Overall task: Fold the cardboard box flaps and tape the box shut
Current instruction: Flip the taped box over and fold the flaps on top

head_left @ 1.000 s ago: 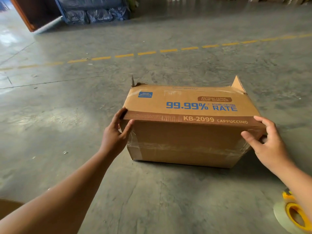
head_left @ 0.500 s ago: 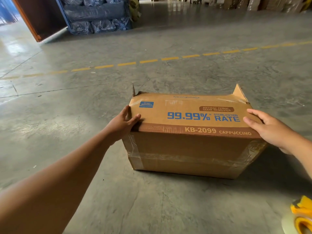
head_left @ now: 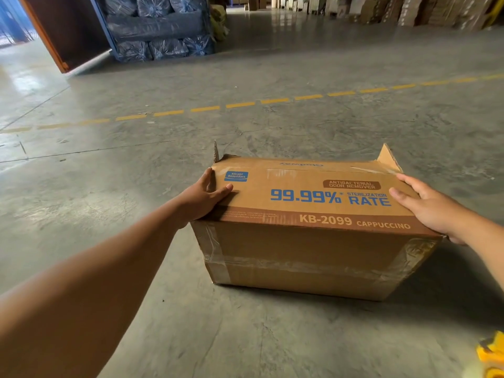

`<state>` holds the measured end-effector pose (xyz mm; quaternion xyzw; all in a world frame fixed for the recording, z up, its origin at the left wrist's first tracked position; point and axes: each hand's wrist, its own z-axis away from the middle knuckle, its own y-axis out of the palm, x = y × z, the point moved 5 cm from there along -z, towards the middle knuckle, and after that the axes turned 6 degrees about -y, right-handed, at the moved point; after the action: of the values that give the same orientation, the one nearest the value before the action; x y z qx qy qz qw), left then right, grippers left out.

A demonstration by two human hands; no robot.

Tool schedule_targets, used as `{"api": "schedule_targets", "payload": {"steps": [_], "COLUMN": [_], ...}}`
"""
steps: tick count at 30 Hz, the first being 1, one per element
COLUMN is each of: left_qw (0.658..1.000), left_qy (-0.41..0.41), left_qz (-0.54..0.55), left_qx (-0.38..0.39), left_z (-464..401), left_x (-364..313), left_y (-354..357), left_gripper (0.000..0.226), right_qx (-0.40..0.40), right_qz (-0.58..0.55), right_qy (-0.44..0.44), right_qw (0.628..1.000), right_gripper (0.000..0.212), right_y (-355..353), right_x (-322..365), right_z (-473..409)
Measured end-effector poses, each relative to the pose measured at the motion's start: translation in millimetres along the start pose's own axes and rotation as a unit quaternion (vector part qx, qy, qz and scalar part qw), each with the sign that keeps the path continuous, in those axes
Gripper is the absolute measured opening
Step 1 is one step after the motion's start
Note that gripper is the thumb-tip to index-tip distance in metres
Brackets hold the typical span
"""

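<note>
A brown cardboard box (head_left: pixel 308 257) with blue print stands on the concrete floor. Its near long flap (head_left: pixel 313 197) lies folded flat over the top. Two small end-flap corners stick up at the far left (head_left: pixel 215 152) and far right (head_left: pixel 387 156). My left hand (head_left: pixel 203 197) rests on the flap's left end, thumb on top and fingers along the side edge. My right hand (head_left: pixel 433 208) presses on the flap's right end with straight fingers. Old clear tape runs along the box's front side.
A yellow tape dispenser (head_left: pixel 491 356) lies on the floor at the bottom right corner. A dashed yellow line (head_left: pixel 240 105) crosses the floor behind the box. Wrapped bales (head_left: pixel 161 28) and stacked cartons (head_left: pixel 409 9) stand far back.
Both hands slid from the box's near corners up onto the ends of the folded top flap. The view tilted up, so the tape dispenser dropped towards the frame's edge.
</note>
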<state>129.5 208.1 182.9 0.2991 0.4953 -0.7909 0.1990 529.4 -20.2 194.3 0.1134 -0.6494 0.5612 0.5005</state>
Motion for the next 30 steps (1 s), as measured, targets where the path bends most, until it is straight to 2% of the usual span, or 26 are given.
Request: {"api": "schedule_targets", "payload": {"steps": [4,9,12,15,17,21,27,30], "left_qw": [0.999,0.994,0.986,0.981,0.977,0.975,0.976,0.974], "left_qy": [0.022,0.082,0.116,0.117,0.128,0.133,0.108,0.091], "left_qz": [-0.009,0.019,0.026,0.040,0.060,0.061,0.073,0.079], "left_qx": [-0.022,-0.074,-0.119,-0.151,-0.159,-0.168,-0.175,-0.191], "left_z": [7.2,33.0,52.0,65.2,69.7,72.6,81.1,84.9], "left_x": [5.9,12.7,16.4,29.1,41.5,70.6,114.3,127.3], "left_y": [-2.0,-9.4,-11.5,-7.5,-1.8,13.5,46.3,63.4], "left_gripper": [0.098,0.102,0.111,0.122,0.127,0.125,0.124,0.126], "right_qx": [-0.022,-0.074,-0.105,-0.122,-0.125,-0.115,-0.122,-0.109], "right_qz": [0.009,0.019,0.010,-0.022,-0.030,-0.027,-0.010,0.007], "right_qy": [-0.029,-0.106,-0.147,-0.135,-0.124,-0.124,-0.121,-0.086], "right_qw": [0.999,0.991,0.983,0.983,0.984,0.985,0.985,0.990], "right_gripper": [0.070,0.080,0.096,0.109,0.109,0.098,0.103,0.110], "right_y": [0.8,-3.6,-1.6,10.2,22.0,52.9,85.1,95.5], "right_x": [6.3,14.3,24.0,16.1,4.5,-21.2,-47.9,-68.7], "right_z": [8.1,21.4,34.5,43.4,47.9,55.9,61.4,61.8]}}
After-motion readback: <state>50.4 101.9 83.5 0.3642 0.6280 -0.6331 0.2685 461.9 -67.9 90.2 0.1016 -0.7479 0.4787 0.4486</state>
